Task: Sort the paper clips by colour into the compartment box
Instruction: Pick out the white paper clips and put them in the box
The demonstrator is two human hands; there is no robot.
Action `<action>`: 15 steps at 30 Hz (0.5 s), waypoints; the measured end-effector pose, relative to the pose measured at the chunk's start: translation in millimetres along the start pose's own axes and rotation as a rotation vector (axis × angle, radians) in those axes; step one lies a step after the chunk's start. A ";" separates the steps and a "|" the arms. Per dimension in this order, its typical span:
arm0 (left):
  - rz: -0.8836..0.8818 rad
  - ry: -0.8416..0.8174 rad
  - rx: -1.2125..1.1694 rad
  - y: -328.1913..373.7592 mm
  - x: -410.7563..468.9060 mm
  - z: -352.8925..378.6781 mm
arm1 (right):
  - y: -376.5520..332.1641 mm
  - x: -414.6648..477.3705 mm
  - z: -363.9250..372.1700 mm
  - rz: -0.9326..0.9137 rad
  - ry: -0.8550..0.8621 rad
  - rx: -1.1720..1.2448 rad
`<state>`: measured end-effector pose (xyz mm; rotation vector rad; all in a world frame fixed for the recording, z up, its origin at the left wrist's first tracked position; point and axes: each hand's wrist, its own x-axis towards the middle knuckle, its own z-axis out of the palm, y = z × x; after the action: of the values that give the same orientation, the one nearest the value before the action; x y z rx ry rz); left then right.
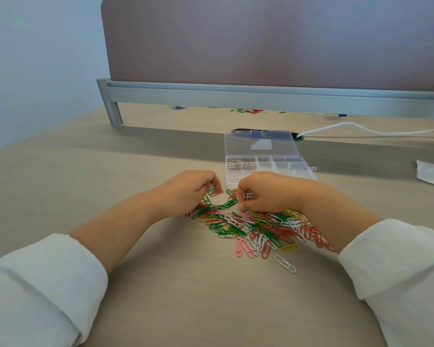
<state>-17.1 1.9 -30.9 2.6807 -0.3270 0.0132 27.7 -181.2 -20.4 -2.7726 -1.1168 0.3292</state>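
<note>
Right hand [266,192] curled, fingertips pinched on a small bunch of silver paper clips [249,195], held just above the far edge of the pile. Left hand [193,187] also curled, fingers pressed together around a clip or two at the pile's left far corner; colour of what it holds is hard to tell, looks silver with a red clip [216,193] right beside the fingertips. Both wrists low, forearms resting on or near the desk [85,171], white sleeves [48,276] pushed back.

Pile of mixed paper clips [256,229] lies on the desk under and between the hands: green, red, pink, yellow, white, all tangled. One white clip [285,264] lies apart on the near side. A yellow clip [289,247] sits at the near right edge of the pile.

Clear compartment box [269,169] just beyond the right hand, lid [259,144] open and laid back away from the person. Far-left compartment holds silver clips [241,164]; the other visible compartments look bare. The box's near edge is hidden behind the right hand.

Further back: white cable [361,128] running to a desk grommet, grey-framed divider panel [261,46], a few loose clips [251,111] under its rail. White paper edge [431,174] at far right.
</note>
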 end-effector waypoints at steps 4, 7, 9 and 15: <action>0.017 0.014 -0.064 -0.5 -2.3 3.2 | 0.8 0.7 0.6 -0.007 -0.033 -0.032; 0.030 0.036 -0.042 1.5 -3.0 3.8 | 3.6 -0.6 -4.3 -0.001 -0.020 0.006; 0.062 0.082 -0.018 2.4 -1.0 4.9 | 6.1 -2.5 -8.8 0.001 0.008 0.075; 0.137 0.048 0.002 9.3 0.6 6.7 | 9.1 -8.1 -13.7 0.007 0.037 0.151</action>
<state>-19.0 -9.3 -33.0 2.6499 -0.4951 0.1195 31.5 -193.9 -7.8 -2.6409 -1.0288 0.3460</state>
